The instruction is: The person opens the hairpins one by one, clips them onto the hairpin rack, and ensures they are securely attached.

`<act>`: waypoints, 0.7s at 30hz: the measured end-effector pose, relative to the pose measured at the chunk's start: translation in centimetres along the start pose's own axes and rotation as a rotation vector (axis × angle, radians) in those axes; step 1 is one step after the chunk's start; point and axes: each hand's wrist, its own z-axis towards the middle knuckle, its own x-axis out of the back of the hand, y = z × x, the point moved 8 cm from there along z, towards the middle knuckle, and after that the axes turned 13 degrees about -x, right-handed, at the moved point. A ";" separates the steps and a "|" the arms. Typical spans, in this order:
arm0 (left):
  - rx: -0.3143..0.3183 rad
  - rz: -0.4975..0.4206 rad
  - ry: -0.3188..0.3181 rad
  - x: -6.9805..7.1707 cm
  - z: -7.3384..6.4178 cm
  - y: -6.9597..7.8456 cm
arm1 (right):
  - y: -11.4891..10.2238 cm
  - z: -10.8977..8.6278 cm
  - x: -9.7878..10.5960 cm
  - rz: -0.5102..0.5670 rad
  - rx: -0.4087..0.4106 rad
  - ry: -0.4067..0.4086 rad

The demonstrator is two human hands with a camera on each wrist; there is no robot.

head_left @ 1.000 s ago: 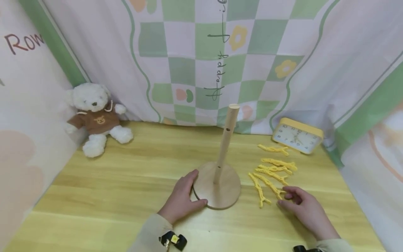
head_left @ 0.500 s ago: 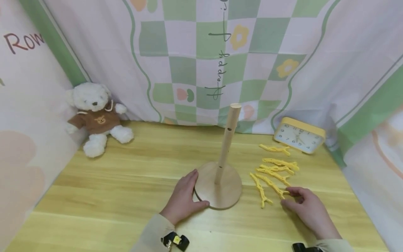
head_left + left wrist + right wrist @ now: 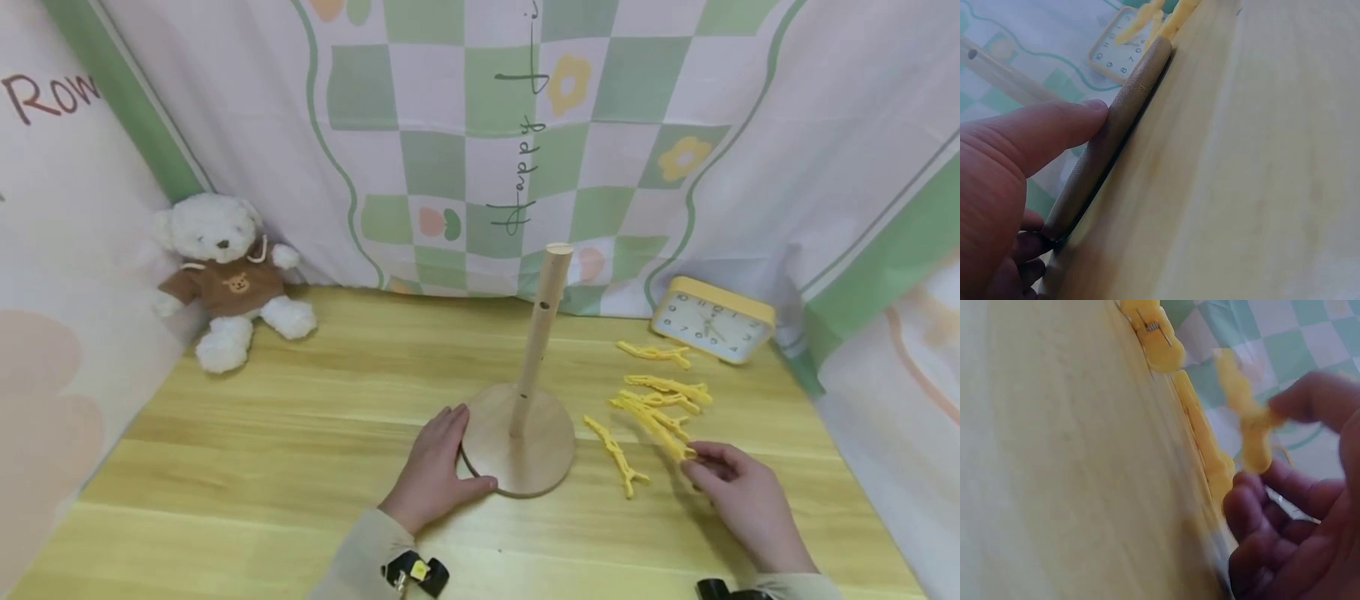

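1. Yellow clips [image 3: 654,353], six as far as I can count, are at the right part of the wooden table [image 3: 300,433]; some overlap, so the number is not fully sure.
2. One of them, the held clip [image 3: 667,437], is pinched at its near end between thumb and fingers of the right hand [image 3: 750,504]. Its far end is over the overlapping group.
3. One lone clip [image 3: 618,456] lies apart, between this group and the stand; another lies farther back, near the clock.
4. One wooden stand has a single post [image 3: 536,350], upright, with two dark holes visible, and one round base [image 3: 495,433].
5. The left hand [image 3: 431,479] is clamped on the rim of this base, thumb at the near edge, fingers at the left side.
6. Between the base and the lone clip is a narrow strip of table; toward the left edge the wood surface extends widely.
7. At the back are one white teddy bear [image 3: 232,283] in a brown hoodie, left, and one yellow-framed clock [image 3: 712,323], right; behind the table hangs a checked curtain [image 3: 427,167].
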 end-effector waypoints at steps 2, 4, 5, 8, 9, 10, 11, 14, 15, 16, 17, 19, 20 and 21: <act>-0.004 0.004 0.003 0.0 0.0 0.0 | -0.2 -0.2 -0.3 0.023 -0.001 -0.012; -0.004 0.003 0.005 0.1 -0.1 0.0 | -0.6 -0.4 -0.5 0.032 0.016 -0.024; -0.003 0.002 0.006 0.1 -0.2 0.1 | -0.9 -0.5 -0.6 0.031 0.030 -0.025; -0.002 -0.004 0.005 0.1 -0.2 0.1 | -1.7 -1.0 -0.9 0.028 0.074 -0.019; -0.002 -0.004 0.004 0.0 -0.2 0.1 | -2.0 -1.2 -1.0 0.028 0.087 -0.016; -0.003 -0.002 0.003 0.0 -0.2 0.1 | -2.3 -1.4 -1.1 0.029 0.100 -0.011; -0.006 0.000 0.003 0.0 -0.1 0.1 | -2.6 -1.5 -1.1 0.028 0.113 -0.003; -0.016 0.003 0.001 0.0 0.1 0.1 | -3.5 -1.8 -1.5 0.026 0.150 0.003; -0.017 0.002 0.003 0.1 0.1 0.1 | -3.9 -1.9 -1.7 0.026 0.165 0.003; -0.016 0.000 0.004 0.1 0.2 0.1 | -4.2 -2.0 -1.9 0.027 0.177 0.001; -0.014 -0.004 0.004 0.2 0.2 0.1 | -4.5 -2.1 -2.1 0.028 0.190 -0.002; -0.006 -0.009 0.004 0.2 0.1 0.0 | -5.2 -2.3 -2.6 0.023 0.218 -0.007; -0.004 -0.011 0.006 0.2 0.1 0.0 | -5.5 -2.4 -2.8 0.020 0.236 -0.006; -0.003 -0.013 0.008 0.2 0.1 0.0 | -5.8 -2.5 -2.9 0.019 0.251 -0.005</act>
